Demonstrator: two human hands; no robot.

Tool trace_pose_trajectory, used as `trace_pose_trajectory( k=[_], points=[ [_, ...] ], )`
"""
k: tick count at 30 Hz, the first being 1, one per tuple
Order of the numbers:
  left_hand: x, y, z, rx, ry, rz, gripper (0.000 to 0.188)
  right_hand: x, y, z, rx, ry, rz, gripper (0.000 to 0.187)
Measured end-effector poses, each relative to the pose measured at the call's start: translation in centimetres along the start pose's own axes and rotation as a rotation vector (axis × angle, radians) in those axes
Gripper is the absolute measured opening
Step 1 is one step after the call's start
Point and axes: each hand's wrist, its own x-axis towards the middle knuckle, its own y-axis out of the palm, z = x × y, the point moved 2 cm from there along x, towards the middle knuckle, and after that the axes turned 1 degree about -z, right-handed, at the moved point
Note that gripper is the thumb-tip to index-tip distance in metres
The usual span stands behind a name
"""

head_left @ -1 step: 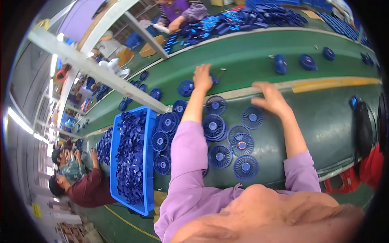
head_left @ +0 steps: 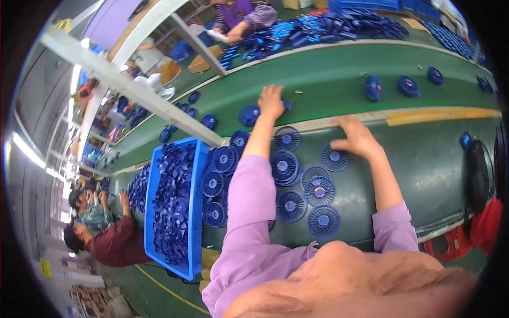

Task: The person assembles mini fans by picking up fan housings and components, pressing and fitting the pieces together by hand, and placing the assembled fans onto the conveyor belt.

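My left hand (head_left: 271,100) reaches out over the green conveyor belt, its fingers stretched and slightly apart. Beneath and beside it lies a dark blue fan part (head_left: 287,104) with a short wire, mostly covered by the hand. Another blue fan part (head_left: 247,115) rests on the belt just left of that hand. Nearer to me, my right hand (head_left: 360,139) hovers with thumb and fingers apart, holding nothing. Its thumb is close to a round blue fan grille (head_left: 334,157) on the dark green worktop. Several more grilles (head_left: 291,206) lie between my arms, some overlapping or stacked.
A blue crate (head_left: 197,212) full of small dark blue pieces stands left of my left arm. More fan parts (head_left: 408,86) lie along the belt (head_left: 328,79). A white post (head_left: 132,87) slants across the left. Across the belt, a person (head_left: 241,21) works beside a blue heap.
The whole view has shifted slightly to the right and down. My right hand has come a little nearer to the grille below it; my left hand stays over the same fan part.
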Motion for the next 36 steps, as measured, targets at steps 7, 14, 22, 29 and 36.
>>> trace_pose_trajectory(
  k=[7, 14, 22, 29, 36],
  points=[
    [-1.2, 0.0, -2.3, 0.1, 0.096, -0.009, 0.025, -1.0, 2.1, 1.1, -0.203, 0.123, 0.248, 0.064],
    [-5.8, -2.7, -2.6, -0.637, -0.019, -0.331, 0.019, 0.7, -0.4, 0.4, 0.182, 0.044, -0.055, 0.028],
    [-12.9, -3.2, -8.8, -1.684, -0.346, -0.275, 0.028, 0.3, -1.5, 7.4, 0.201, -0.332, -0.621, 0.035],
    [-17.2, -5.5, -13.0, -2.248, -0.457, 0.021, 0.05, -0.5, 1.8, 8.5, 0.217, -0.411, -0.233, 0.046],
    [-17.7, -4.1, -11.7, -2.236, -0.662, -0.02, 0.046, -0.9, 2.5, 8.5, 0.065, -0.441, -0.162, 0.076]
  ],
)
